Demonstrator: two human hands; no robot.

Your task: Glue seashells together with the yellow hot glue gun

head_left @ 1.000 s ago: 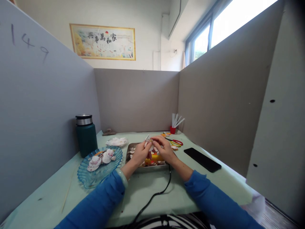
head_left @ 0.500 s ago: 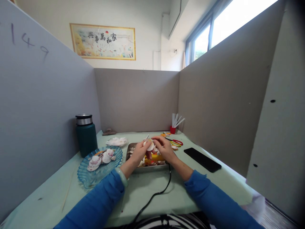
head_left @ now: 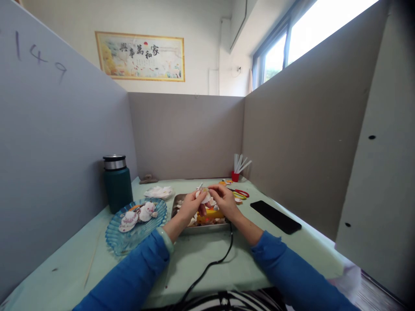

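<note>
Above a metal tray (head_left: 201,230), my left hand (head_left: 190,207) grips a white seashell (head_left: 204,196) between thumb and fingers. My right hand (head_left: 226,202) has its fingers bent in at the shell's right edge, closed; whether they hold a small piece of their own is hidden. A thin white stick-like piece (head_left: 200,185) shows just above the shell. Beneath my hands a yellow tool (head_left: 212,214), with the look of a glue gun, lies across the tray among many loose shells. From the tray's right side a black cord (head_left: 223,259) runs toward me.
At left, a blue scalloped plate (head_left: 113,239) carries joined shell figures (head_left: 145,212), with a dark green bottle (head_left: 117,185) behind it. A phone (head_left: 275,217), red-and-yellow scissors (head_left: 241,194) and a red cup (head_left: 235,176) of white sticks are at right. Grey partitions enclose the table.
My right hand has shifted very slightly at the shell's edge, and the shell has turned a little in my left hand. Everything else stays put.
</note>
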